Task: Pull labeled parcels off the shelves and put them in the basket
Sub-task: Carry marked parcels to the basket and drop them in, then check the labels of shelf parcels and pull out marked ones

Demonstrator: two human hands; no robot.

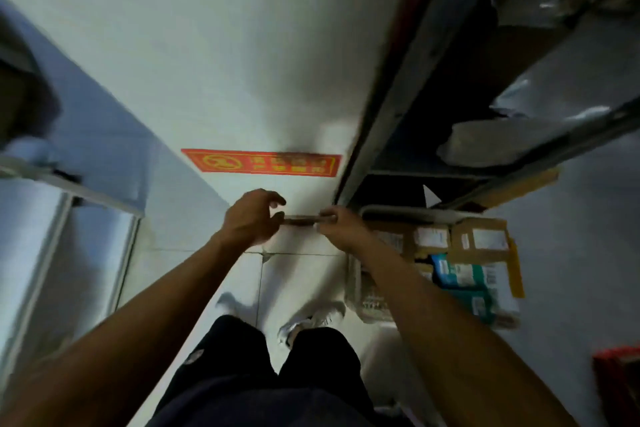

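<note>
A thin flat brown parcel [300, 219], seen edge-on, hangs in front of me between both hands. My left hand [251, 218] pinches its left end with thumb and fingers. My right hand [341, 227] grips its right end, fingers curled round it. Below and to the right stands the basket [410, 212] with a grey handle, holding several labeled cardboard boxes [481, 241] and a teal packet [464, 276]. The shelf unit [415, 55] rises on the right with blurred parcels, among them a grey bag [485, 144].
A white wall with a red warning sticker [261, 162] faces me. A metal door frame [69, 191] stands at left. White floor tiles and my shoes [304, 322] lie below. A red object [618, 378] sits on the floor at the lower right.
</note>
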